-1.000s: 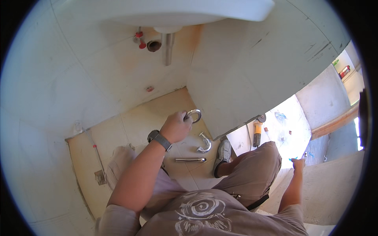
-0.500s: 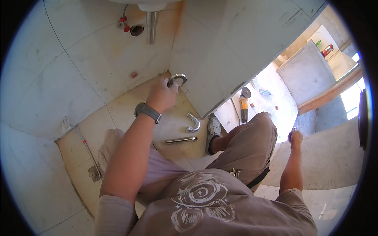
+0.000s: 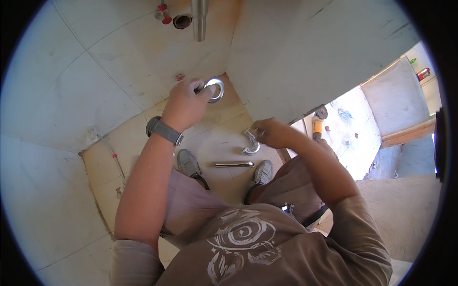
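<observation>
My left hand (image 3: 187, 102) is closed on a shiny chrome pipe flange (image 3: 219, 90), a ring with its opening showing, held up near the corner of the walls. My right hand (image 3: 271, 134) is above the floor with its fingers curled. Whatever is in those fingers, if anything, is hidden. Just beside and below it in the view lies a curved chrome drain pipe (image 3: 251, 148); whether the hand touches it I cannot tell. Between my shoes rests a straight chrome tube (image 3: 234, 164) on the tiles.
A metal drain tailpiece (image 3: 199, 21) hangs down at the top, beside a round wall drain hole (image 3: 182, 22) and a red-handled valve (image 3: 165, 17). A flexible hose (image 3: 110, 150) runs along the left wall. Right of the partition (image 3: 310, 57), a yellow angle grinder (image 3: 317, 125) lies on the floor.
My right hand has swung in from the far right to above the curved pipe. My left hand still holds the flange, now turned to show its opening. The view has shifted, and both shoes show.
</observation>
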`<move>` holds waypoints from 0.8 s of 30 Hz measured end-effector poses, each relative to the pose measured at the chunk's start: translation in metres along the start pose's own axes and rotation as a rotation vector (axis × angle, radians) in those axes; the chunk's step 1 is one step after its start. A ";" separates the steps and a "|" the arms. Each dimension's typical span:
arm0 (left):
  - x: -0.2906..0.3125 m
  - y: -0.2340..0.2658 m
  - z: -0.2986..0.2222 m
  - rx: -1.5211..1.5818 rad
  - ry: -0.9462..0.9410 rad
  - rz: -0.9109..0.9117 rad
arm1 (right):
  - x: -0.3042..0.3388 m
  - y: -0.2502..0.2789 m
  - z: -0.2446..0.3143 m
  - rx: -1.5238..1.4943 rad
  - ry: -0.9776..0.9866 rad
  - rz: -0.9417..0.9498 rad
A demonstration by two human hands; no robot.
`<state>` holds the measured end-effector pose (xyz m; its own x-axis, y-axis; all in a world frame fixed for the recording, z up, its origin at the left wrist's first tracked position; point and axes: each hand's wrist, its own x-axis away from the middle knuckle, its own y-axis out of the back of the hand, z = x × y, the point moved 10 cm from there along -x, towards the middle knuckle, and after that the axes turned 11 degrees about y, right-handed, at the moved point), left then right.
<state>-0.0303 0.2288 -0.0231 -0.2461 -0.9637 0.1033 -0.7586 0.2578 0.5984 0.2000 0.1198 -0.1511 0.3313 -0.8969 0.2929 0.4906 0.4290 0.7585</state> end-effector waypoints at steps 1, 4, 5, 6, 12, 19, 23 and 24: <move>-0.006 -0.002 0.009 -0.018 0.044 0.001 | -0.026 -0.034 -0.012 0.097 0.030 0.065; -0.017 -0.014 0.024 -0.151 0.063 0.046 | -0.076 -0.136 -0.061 0.203 0.020 0.343; -0.021 -0.014 0.024 -0.112 0.041 0.048 | -0.086 -0.169 -0.075 0.245 -0.002 0.465; -0.026 -0.014 0.025 -0.089 0.046 0.065 | -0.087 -0.197 -0.095 0.329 -0.081 0.623; -0.028 -0.027 0.021 -0.154 0.108 0.143 | -0.064 -0.233 -0.181 0.051 -0.426 0.328; -0.023 -0.044 0.013 -0.183 0.093 0.166 | -0.052 -0.278 -0.227 0.045 -0.438 0.255; -0.022 -0.051 0.008 -0.174 0.066 0.145 | -0.044 -0.275 -0.236 0.007 -0.459 0.216; -0.021 -0.054 0.010 -0.166 0.084 0.156 | -0.042 -0.275 -0.238 0.008 -0.478 0.224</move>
<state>0.0099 0.2362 -0.0652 -0.2961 -0.9173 0.2661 -0.6038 0.3956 0.6920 0.2431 0.0652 -0.5103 0.0219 -0.7332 0.6797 0.4428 0.6166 0.6509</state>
